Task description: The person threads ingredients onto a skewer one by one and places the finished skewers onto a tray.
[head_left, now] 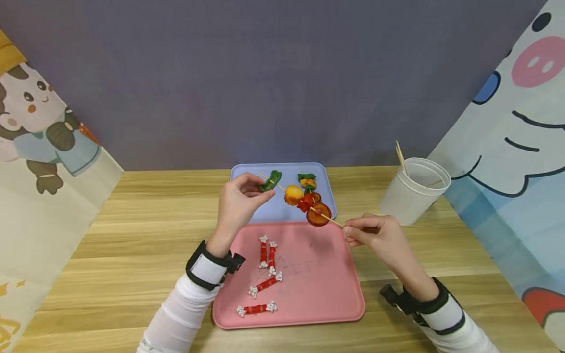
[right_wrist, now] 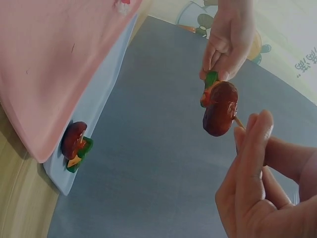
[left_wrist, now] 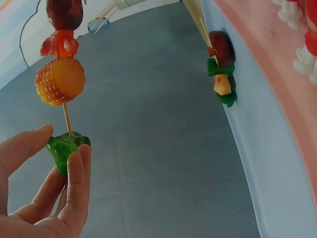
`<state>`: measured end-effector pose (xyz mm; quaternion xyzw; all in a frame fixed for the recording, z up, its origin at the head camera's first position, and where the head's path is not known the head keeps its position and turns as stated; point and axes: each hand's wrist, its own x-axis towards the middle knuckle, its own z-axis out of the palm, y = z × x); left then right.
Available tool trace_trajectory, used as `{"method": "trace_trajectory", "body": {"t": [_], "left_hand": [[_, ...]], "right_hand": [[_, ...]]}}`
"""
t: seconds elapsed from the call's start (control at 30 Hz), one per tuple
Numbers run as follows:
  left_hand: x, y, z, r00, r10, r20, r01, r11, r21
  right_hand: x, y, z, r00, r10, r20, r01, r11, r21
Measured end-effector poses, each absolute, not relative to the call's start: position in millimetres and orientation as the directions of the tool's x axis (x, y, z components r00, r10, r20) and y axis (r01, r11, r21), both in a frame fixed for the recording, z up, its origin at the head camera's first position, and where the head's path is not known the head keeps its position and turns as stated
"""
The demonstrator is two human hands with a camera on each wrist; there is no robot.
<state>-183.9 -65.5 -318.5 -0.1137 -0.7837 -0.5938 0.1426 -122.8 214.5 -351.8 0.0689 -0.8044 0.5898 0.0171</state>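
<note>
My right hand [head_left: 375, 235] pinches one end of a thin wooden skewer [head_left: 335, 222], held slantwise above the trays. Threaded along it are a brown round mushroom-like slice [head_left: 319, 214], a red pepper piece [head_left: 304, 203] and a yellow corn piece [left_wrist: 60, 81]. At the skewer's other end, my left hand [head_left: 240, 198] pinches a green pepper piece [left_wrist: 65, 148] between thumb and fingers. In the left wrist view the stick enters this green piece, with a bare stretch of stick between it and the corn. The head view shows the tip poking past it.
A blue tray [head_left: 236, 171] at the back bears another loaded skewer [head_left: 307, 182]. In front, a pink tray [head_left: 322, 299] holds several red sticks with white knobbed ends [head_left: 257, 309]. On the right stands a white cup [head_left: 399, 198] with wooden skewers [head_left: 400, 156]. A grey wall [head_left: 273, 88] rises behind.
</note>
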Motion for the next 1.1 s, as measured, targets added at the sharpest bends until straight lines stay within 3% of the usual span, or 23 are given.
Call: {"method": "trace_trajectory", "body": {"t": [0.37, 0.53, 0.83, 1.1], "left_hand": [[-182.5, -63.2, -321.9, -0.928, 0.018, 0.373, 0.363, 0.277, 0.890], [-177.4, -57.4, -322.9, -0.932, 0.097, 0.350, 0.362, 0.303, 0.882], [-176.8, -58.1, -323.9, -0.937, 0.109, 0.331, 0.348, 0.310, 0.885], [-193.2, -56.7, -345.6, -0.934, 0.132, 0.332, 0.355, 0.251, 0.900]], "right_hand": [[-122.4, 213.2, -355.1, -0.989, -0.104, 0.105, -0.134, 0.323, -0.937], [-122.1, 211.0, -356.6, -0.991, -0.108, 0.074, -0.106, 0.341, -0.934], [-123.8, 204.7, -360.3, -0.989, -0.146, -0.006, -0.045, 0.342, -0.939], [-126.8, 202.4, -365.3, -0.969, -0.220, -0.113, 0.001, 0.456, -0.890]]}}
